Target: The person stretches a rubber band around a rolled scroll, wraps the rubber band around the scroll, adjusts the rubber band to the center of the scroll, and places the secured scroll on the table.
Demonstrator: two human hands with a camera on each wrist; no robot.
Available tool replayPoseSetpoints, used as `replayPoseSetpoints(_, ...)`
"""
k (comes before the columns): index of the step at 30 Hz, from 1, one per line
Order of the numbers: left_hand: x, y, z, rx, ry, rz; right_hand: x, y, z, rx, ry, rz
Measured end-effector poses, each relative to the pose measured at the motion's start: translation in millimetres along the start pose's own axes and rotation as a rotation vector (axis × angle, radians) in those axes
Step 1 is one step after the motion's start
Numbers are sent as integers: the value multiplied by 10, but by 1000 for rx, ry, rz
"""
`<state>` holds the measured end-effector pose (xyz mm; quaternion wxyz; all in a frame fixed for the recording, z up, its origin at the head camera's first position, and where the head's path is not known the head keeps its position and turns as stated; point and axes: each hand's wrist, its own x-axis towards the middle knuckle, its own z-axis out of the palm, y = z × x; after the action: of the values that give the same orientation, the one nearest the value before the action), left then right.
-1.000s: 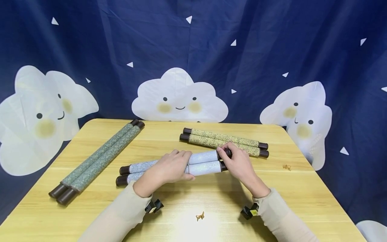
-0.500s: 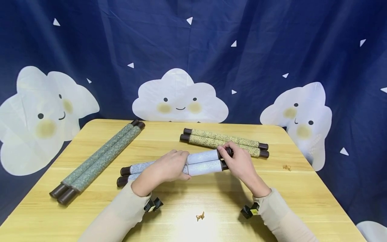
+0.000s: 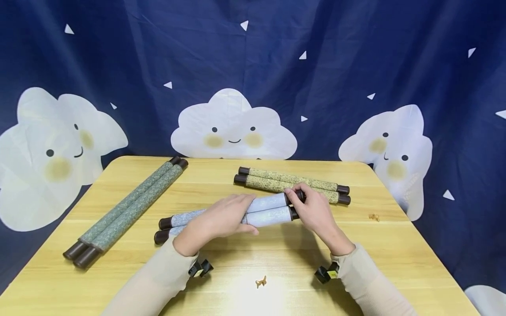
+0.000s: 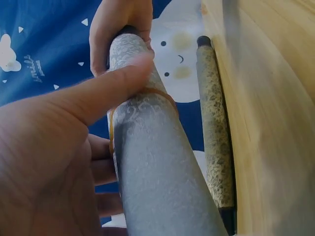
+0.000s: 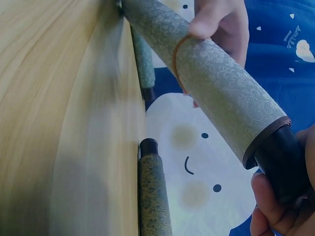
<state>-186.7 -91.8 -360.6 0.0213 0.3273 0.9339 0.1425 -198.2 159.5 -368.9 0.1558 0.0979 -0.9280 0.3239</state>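
Note:
Two light blue scrolls [image 3: 269, 217] with dark end knobs lie side by side, right end raised off the table. My left hand [image 3: 221, 219] grips them about the middle; in the left wrist view its thumb lies across one roll and its fingers are behind. Beside that thumb a thin tan rubber band [image 4: 165, 94] runs around the roll; it also shows in the right wrist view as a tan rubber band [image 5: 176, 61]. My right hand [image 3: 314, 210] pinches the dark knob [image 5: 280, 162] at the right end. The scrolls' left part is partly hidden by my left hand and sleeve.
Two green scrolls [image 3: 130, 210] lie slanted on the left of the wooden table [image 3: 395, 263]. Two yellow patterned scrolls [image 3: 265, 183] lie behind my right hand. Small tan rubber bands rest near the front [image 3: 261, 282] and a crumpled tan band [image 3: 374, 217] at the right.
The blue scrolls have shifted very slightly to the right. My left hand has moved a little along them, its thumb now further right. My right hand stays at the knob.

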Motion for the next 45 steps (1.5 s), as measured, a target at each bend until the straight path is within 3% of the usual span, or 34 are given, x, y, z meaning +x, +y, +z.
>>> replayPoseSetpoints(15,-41,-107,-58,60,-40,-122,64,76,-117,-3,46,17)
replayPoseSetpoints(21,-18,-75,-63,11,17,-63,63,70,-96,0,53,7)
replayPoseSetpoints(25,2,-43,-62,31,50,-46,51,49,-87,1,64,-7)
replayPoseSetpoints(37,-19,-97,-80,136,9,-54,62,71,-123,13,49,14)
replayPoseSetpoints(45,8,-66,-32,51,-2,-44,55,51,-113,8,43,10)
